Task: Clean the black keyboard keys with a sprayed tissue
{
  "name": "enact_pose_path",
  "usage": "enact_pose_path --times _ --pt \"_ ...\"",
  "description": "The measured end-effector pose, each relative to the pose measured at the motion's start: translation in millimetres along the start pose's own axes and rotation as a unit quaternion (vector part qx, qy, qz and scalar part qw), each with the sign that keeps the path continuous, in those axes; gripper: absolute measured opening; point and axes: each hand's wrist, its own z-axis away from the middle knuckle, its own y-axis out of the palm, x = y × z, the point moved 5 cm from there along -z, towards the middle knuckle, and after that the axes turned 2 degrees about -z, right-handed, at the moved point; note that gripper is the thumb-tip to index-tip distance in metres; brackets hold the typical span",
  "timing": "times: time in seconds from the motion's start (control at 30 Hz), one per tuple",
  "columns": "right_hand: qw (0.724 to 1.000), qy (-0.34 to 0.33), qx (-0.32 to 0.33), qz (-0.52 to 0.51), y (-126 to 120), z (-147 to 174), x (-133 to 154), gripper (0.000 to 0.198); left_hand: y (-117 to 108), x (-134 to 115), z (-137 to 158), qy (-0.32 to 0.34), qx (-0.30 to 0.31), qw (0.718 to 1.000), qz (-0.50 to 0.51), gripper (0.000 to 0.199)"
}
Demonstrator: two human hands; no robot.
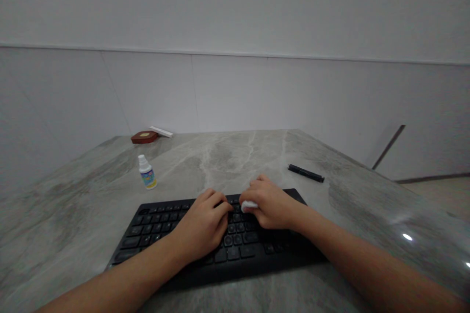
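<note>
Plainly black all over, the computer keyboard [238,250] lies on the grey, pale-veined marble-look tabletop [235,161], directly before the person, with dark keys in rows, small light legends on some of them and a broad plain rim along the near edge. Its lower left corner passes under the left forearm, and much of its right end is covered by the right hand [270,201] and forearm.

Counted up, there are two hands, one keyboard, one crumpled white wad [249,206], one small white bottle [147,174] with a blue and yellow label, one slim black pen [305,173], one reddish-brown case [144,137] with a pale patch on top, and one flat white strip [161,131] just beside it. The bottle stands upright beyond the keyboard's left part; the pen lies past its right end; case and strip sit at the far left edge, near the wall [235,93].

As for the fingers, those of the right hand are curled tightly round the wad, which pokes out between them, low over the keys right of the middle. The left hand [206,220] rests on the keyboard just left of it, fingers bent toward the upper rows; whether they grip anything, I cannot tell.
</note>
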Motion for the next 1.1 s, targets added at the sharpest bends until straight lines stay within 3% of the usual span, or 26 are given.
enact_pose_path --times 0.1,0.33,0.83,1.1 --pt "0.999 0.025 -0.022 0.011 -1 0 -3 0.012 0 -1 0 0.0 0.001 1.0 -0.001 0.021" --pt "0.999 -0.043 -0.012 0.005 0 1 3 0.008 0 -2 0 -0.002 -0.001 1.0 0.002 0.021" --pt "0.999 -0.029 -0.022 -0.002 4 -1 5 0.006 0 -2 -1 0.002 -0.004 1.0 0.004 0.021" --pt "0.996 -0.076 -0.028 0.025 3 -1 9 0.005 -1 -2 0 0.005 -0.01 1.0 -0.005 0.022"
